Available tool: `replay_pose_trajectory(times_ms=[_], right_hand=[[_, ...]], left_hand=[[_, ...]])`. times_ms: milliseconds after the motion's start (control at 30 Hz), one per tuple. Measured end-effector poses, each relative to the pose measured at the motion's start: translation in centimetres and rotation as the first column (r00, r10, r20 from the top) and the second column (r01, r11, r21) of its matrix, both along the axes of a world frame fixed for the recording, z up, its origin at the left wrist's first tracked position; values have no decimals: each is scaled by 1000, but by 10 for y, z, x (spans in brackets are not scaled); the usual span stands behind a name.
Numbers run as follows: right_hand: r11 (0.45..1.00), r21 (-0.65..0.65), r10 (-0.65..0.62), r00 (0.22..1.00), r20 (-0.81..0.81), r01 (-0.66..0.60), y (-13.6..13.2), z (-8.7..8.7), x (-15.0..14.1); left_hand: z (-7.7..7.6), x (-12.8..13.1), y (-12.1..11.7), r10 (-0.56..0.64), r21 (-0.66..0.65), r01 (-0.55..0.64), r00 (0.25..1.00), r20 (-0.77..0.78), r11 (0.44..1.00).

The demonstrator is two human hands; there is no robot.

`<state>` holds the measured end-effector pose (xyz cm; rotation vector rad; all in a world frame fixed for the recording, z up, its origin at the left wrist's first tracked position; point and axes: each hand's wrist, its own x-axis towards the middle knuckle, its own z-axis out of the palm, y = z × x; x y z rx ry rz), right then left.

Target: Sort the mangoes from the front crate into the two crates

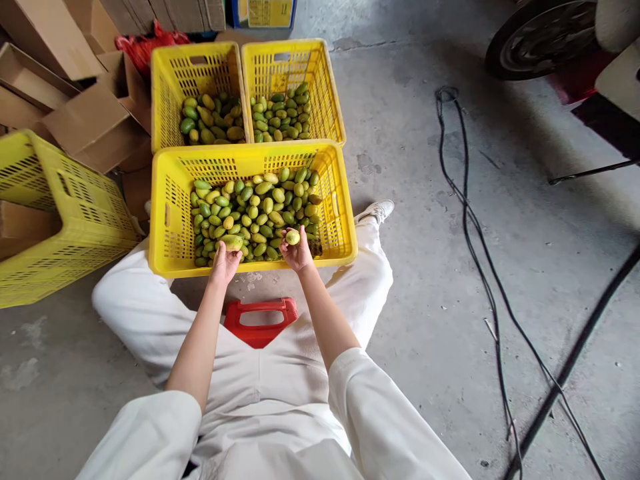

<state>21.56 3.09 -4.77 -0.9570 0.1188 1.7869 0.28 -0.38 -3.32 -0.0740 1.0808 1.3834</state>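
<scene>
Over the near edge of a yellow plastic crate (253, 272), my left hand (225, 263) is closed on a yellow-green mango (232, 242). A smaller, rounder-looking pale green mango (293, 237) sits in the closed fingers of my right hand (299, 253). Beneath both hands the crate holds a pile of small green and yellow mangoes (255, 207). Behind it stand two more yellow crates, the back left one (167, 100) and the back right one (327, 93), each with mangoes in the bottom.
On the left a yellow crate (95, 207) with cardboard inside stands by open cardboard boxes (95, 127). A red plastic seat (260, 337) shows between my legs. Black cables (467, 207) run along the concrete floor to the right, near a vehicle wheel (543, 40).
</scene>
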Motion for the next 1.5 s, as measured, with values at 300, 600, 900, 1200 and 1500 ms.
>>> replay_pose_trajectory(times_ms=[300, 600, 900, 1200, 1500], right_hand=[[999, -17, -52, 998, -45, 51, 2, -4, 1], [995, -28, -95, 993, -70, 93, 3, -6, 2], [991, 20, -131, 991, -10, 131, 0, -2, 1], [984, -57, -176, 979, -103, 171, 0, 2, 3], [976, -59, -214, 974, -71, 210, 3, -4, 0]], left_hand=[[23, 1, 1, 116, -56, -108, 977, 178, 993], [23, 0, 0, 112, -42, -107, 981, 161, 993], [23, -1, -2, 138, -67, -128, 975, 173, 990], [18, 3, 0, 122, -49, -118, 989, 88, 992], [23, 1, -1, 115, 33, -121, 981, 158, 992]])
